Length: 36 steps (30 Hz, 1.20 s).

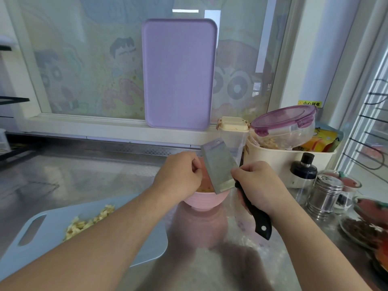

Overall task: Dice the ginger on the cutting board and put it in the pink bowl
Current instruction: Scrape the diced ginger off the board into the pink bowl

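Stainless steel counter point(88, 177) runs below a frosted window with cartoon figures, and a purple tray point(178, 74) stands upright against the sill. We hold a cleaver point(218, 166) in our right hand point(260, 183), fingers wrapped round the black handle, with the blade tilted upward over the pink bowl point(201, 201). Its lower corner sits just inside the bowl's rim. Our left hand point(178, 175) is at the blade's left face above the bowl, fingers curled inward; we cannot tell whether they touch the steel or pinch anything.

We note diced ginger in two places. Some pale yellow pieces point(206, 189) show inside the bowl, partly hidden by the left hand and blade. A larger scatter point(90, 221) lies on the blue cutting board point(42, 238), which rests at the lower left, its near part crossed by the left forearm. The bowl stands just beside the board's right edge.

To the right we record a cream basket point(279, 158) carrying a clear tub with a purple clip lid point(283, 120), a cream-lidded container point(233, 124), a dark-capped bottle point(304, 171), a metal shaker point(325, 194) and glass dishes point(365, 225) of dark and red contents.
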Tool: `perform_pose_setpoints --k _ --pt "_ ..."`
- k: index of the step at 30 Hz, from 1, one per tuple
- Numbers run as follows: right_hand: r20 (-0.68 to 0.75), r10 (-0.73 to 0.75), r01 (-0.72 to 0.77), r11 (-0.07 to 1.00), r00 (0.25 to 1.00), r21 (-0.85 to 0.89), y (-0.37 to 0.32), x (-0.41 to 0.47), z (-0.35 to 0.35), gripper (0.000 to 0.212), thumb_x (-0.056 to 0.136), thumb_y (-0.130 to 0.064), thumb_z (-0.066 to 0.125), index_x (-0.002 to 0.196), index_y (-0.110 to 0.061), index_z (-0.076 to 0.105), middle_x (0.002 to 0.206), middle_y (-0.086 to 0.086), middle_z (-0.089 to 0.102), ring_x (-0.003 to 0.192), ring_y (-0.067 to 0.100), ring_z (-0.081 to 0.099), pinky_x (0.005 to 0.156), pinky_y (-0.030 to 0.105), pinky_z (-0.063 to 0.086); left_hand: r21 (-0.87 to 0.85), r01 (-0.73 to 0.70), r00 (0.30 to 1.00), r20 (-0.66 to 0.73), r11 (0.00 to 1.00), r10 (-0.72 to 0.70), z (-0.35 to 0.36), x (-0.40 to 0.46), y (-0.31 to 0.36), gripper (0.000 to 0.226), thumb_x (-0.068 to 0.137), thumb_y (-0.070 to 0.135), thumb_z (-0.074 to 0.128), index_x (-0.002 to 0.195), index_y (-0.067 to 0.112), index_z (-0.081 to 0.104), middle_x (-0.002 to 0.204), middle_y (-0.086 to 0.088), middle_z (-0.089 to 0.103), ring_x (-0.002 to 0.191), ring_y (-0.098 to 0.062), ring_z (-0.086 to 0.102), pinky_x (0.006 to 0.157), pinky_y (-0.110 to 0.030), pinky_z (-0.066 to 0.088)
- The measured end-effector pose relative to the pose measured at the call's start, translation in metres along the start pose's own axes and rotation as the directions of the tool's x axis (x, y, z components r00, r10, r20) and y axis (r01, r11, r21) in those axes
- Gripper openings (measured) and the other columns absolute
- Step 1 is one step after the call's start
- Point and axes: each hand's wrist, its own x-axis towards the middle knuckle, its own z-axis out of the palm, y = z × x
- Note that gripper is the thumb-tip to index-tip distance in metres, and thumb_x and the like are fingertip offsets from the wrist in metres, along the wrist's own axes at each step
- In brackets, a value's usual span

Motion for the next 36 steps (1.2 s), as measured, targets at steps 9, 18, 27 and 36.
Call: perform_pose_setpoints --k 9,18,27,36 --pt "-0.008 0.019 -0.019 0.999 1.0 0.036 0.002 0.001 0.002 0.038 0.1 -0.02 0.054 0.091 0.016 0.061 0.055 0.02 0.06 0.043 0.024 0.05 0.046 0.028 0.041 0.043 -0.005 0.996 0.091 0.999 0.001 -0.007 -0.003 -0.001 0.018 0.093 0.013 0.067 0.086 0.026 0.076 0.077 0.015 0.074 0.079 -0.007 0.071 0.079 -0.035 0.06" --pt "-0.021 0.008 -0.006 0.997 1.0 0.078 0.003 0.001 0.002 0.039 0.102 -0.022 0.055 0.088 0.013 0.064 0.052 0.016 0.058 0.039 0.023 0.048 0.045 0.026 0.039 0.004 -0.023 0.997 0.069 1.0 0.022 -0.014 -0.011 0.002 0.03 0.101 0.038 0.057 0.082 0.021 0.074 0.075 0.008 0.074 0.076 -0.01 0.07 0.072 -0.034 0.056" --pt "-0.039 0.018 -0.012 0.991 0.999 0.135 0.004 0.0 0.004 0.04 0.101 -0.021 0.055 0.086 0.016 0.06 0.053 0.02 0.057 0.04 0.024 0.046 0.046 0.03 0.04 -0.055 -0.035 0.999 -0.035 0.998 0.033 -0.02 -0.01 -0.001 0.035 0.103 0.041 0.055 0.09 0.017 0.076 0.082 0.003 0.077 0.083 -0.018 0.07 0.083 -0.038 0.057" --pt "-0.035 0.025 -0.018 0.982 0.999 0.187 0.005 0.001 0.001 0.039 0.101 -0.02 0.056 0.088 0.016 0.062 0.055 0.02 0.057 0.042 0.025 0.048 0.046 0.031 0.041 -0.032 -0.055 0.998 -0.009 0.998 0.055 -0.011 -0.01 0.004 0.029 0.103 0.031 0.06 0.081 0.021 0.075 0.076 0.015 0.076 0.074 0.003 0.066 0.069 -0.024 0.051"
